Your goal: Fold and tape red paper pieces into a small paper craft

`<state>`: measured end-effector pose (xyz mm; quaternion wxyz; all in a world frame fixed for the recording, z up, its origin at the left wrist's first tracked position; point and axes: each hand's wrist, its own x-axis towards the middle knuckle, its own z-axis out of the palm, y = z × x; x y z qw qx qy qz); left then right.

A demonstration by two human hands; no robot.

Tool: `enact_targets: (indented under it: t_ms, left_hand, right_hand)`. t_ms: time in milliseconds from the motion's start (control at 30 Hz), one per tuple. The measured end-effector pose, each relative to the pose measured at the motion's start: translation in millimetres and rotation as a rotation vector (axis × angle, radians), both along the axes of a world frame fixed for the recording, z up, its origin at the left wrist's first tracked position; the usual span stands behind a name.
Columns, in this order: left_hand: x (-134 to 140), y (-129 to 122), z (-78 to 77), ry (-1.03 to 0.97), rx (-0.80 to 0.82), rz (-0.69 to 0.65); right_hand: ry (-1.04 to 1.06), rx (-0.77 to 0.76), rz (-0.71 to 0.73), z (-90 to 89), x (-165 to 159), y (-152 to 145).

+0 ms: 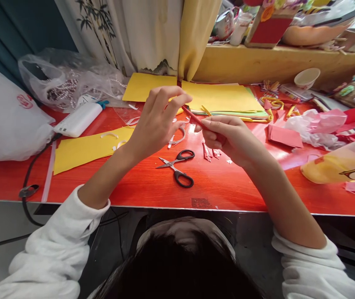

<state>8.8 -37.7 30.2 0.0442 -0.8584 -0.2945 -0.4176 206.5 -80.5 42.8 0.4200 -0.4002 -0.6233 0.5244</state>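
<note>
A thin, tightly folded or rolled red paper strip [194,117] slants between my hands above the table. My right hand [231,135] is closed around its lower end, thumb on top. At the upper end, the curled fingers of my left hand [161,118] meet the strip; their tips partly hide it, and the grip looks like a pinch. Below the hands lie black-handled scissors [177,167], blades parted and pointing left. Small folded red paper pieces [207,151] rest under my right hand. A roll of clear tape or a pale ring [179,136] is near my left thumb.
Yellow paper sheets [221,96] are stacked at the back, and another yellow sheet [80,151] lies left. A white power bank [79,119] with a cable sits beside plastic bags [6,116]. Right are red paper squares [285,136], crumpled tissue [314,124] and a drink cup [336,164].
</note>
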Motion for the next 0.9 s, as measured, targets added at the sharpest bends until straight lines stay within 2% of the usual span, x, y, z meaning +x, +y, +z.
enact_targets:
  t_ms: [233, 600, 733, 900]
  left_hand:
    - [-3.4, -1.7, -1.6, 0.080, -0.082, -0.085]
    - [-3.3, -7.0, -2.4, 0.040, -0.278, -0.166]
    - [-2.1, -6.8, -3.0, 0.006, -0.283, -0.157]
    - [2.0, -8.1, 0.1, -0.070, -0.305, -0.129]
  right_hand:
    - [0.128, -0.234, 0.121, 1.9, 3.5, 1.6]
    - [0.079, -0.406, 0.222, 5.0, 4.2, 0.3]
    - [0.078, -0.399, 0.231, 4.0, 3.7, 0.8]
    - [0.065, -0.297, 0.082, 5.6, 6.7, 3.1]
